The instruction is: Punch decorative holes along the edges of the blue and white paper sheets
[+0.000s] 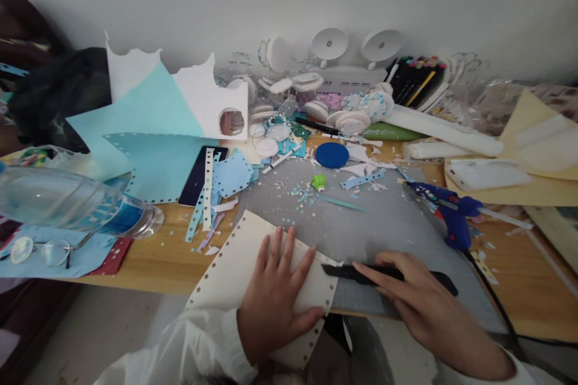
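Wrapped around a black cutter (361, 274), my right hand (413, 295) holds its tip over a star-punched cream sheet (235, 258), near the right corner. My left hand (277, 298) lies palm-down there, fingers spread. The sheet overlaps the grey mat (374, 228) and overhangs the wooden table (167, 258).

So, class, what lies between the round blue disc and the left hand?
In the head view, a small green object and paper bits lie on the grey mat between the blue disc and left hand.
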### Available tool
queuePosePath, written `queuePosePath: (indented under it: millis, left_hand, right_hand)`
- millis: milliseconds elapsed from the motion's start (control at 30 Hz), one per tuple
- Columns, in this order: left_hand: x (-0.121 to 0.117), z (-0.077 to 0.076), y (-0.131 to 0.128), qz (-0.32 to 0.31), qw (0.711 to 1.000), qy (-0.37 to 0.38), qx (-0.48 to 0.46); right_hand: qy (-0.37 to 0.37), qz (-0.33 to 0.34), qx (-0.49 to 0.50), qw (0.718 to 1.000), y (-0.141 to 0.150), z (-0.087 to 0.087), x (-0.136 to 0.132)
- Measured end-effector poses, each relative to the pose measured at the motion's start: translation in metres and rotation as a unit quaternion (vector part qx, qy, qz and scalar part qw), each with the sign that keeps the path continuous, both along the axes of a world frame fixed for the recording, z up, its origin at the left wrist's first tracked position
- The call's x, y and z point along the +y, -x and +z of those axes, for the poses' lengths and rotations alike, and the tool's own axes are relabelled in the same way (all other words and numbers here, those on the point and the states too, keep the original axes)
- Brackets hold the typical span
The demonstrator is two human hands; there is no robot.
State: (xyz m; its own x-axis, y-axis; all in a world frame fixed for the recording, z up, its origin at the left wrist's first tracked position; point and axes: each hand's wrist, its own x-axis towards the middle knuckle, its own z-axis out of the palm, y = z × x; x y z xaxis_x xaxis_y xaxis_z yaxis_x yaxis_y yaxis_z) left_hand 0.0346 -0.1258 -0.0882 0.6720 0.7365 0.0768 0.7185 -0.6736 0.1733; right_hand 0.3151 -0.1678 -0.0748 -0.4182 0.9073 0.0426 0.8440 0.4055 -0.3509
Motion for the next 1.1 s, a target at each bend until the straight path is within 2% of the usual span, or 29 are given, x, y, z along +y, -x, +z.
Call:
queuePosePath:
  millis: [267,567,1100]
  left_hand:
    - [0.001,0.0,0.001,-0.002,1.0,0.003,-0.002]
    - [-0.002,-0.002,0.0,0.003,1.0,0.002,0.0]
    - [-0.001,-0.005,-0.002,0.021,0.999,-0.01,0.025]
  right_hand:
    - [-0.032,-0.01,0.009,0.999,0.0,-0.005,0.0]
    - [-0.03,-0.018,0.018,0.999,-0.006,-0.01,0.006]
    - [-0.016,-0.01,0.04,0.999,0.036,-0.007,0.036]
